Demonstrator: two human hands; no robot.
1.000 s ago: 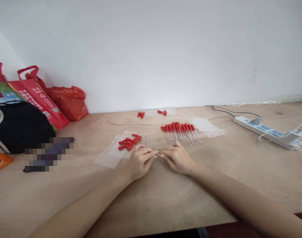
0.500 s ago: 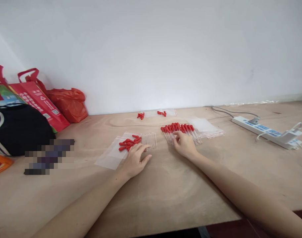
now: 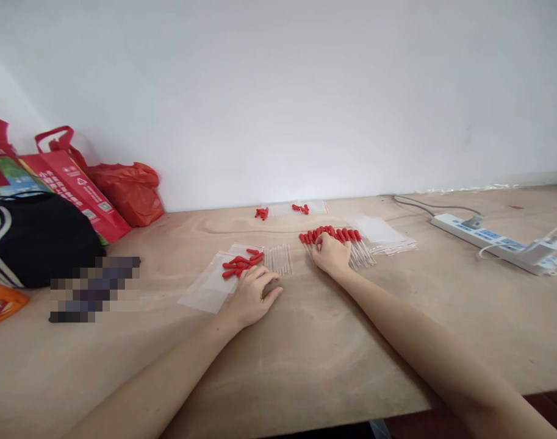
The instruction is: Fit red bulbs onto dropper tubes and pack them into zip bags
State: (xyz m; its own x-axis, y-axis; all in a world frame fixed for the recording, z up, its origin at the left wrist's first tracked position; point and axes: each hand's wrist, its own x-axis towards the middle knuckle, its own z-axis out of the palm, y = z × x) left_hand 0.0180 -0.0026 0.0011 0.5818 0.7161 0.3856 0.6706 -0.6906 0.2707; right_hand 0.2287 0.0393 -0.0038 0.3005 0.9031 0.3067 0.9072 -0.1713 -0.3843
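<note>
A row of droppers with red rubber bulbs and clear glass tubes (image 3: pixel 354 236) lies on the wooden table. Over the row's middle is my right hand (image 3: pixel 332 253), its fingers bent and closed at one dropper near its bulb; the hand covers several tubes. My left hand (image 3: pixel 256 297) rests on the table with its fingers loosely apart, holding nothing. Just beyond its fingers are loose red rubber bulbs (image 3: pixel 241 263), on clear zip bags (image 3: pixel 204 283). Beside those bulbs, bare glass tubes (image 3: pixel 279 259) lie side by side.
More clear bags (image 3: pixel 381 233) lie right of the droppers. Small red bulbs (image 3: pixel 262 213) and a bag sit by the wall. A white power strip (image 3: pixel 493 241) with cables is at right. Red bags (image 3: pixel 127 192), a black bag (image 3: pixel 43 241) and a blurred object (image 3: pixel 95 289) stand left.
My right hand has moved slightly up and left, from the tubes toward the red bulbs, its fingers more curled. The left hand stays in place. The view has shifted a little.
</note>
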